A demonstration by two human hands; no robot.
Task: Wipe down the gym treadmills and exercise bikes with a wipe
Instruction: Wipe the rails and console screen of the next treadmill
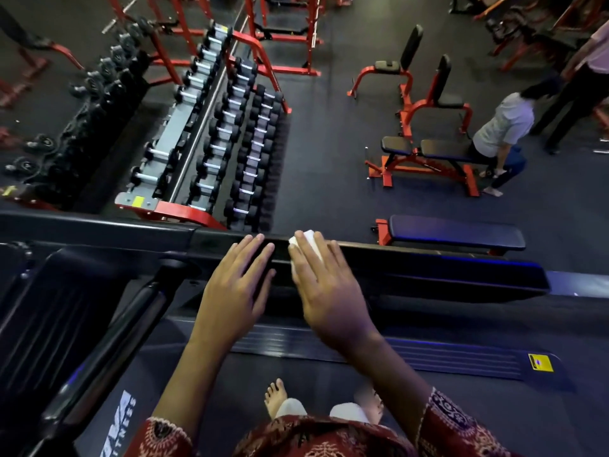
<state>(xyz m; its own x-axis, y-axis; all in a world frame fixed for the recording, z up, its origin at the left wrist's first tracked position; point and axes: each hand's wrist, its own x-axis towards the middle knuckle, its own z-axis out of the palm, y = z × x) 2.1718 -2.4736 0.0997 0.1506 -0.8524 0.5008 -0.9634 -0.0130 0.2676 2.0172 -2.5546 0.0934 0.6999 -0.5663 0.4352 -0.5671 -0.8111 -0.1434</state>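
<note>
I stand barefoot on a black treadmill and look down over its long side handrail [428, 258]. My right hand [326, 291] lies flat on that rail with its fingers straight, pressing a small white wipe [311, 240] against the top. Only the wipe's far end shows past my fingertips. My left hand [239, 285] rests beside it on the same rail, fingers spread and straight, holding nothing. The two hands are a few centimetres apart.
A black upright post [108, 344] of the treadmill slants at the lower left. Beyond the rail stand a red dumbbell rack [230, 143], red benches [425, 159] and a flat bench [454, 232]. A person [501, 133] sits on a bench at the right.
</note>
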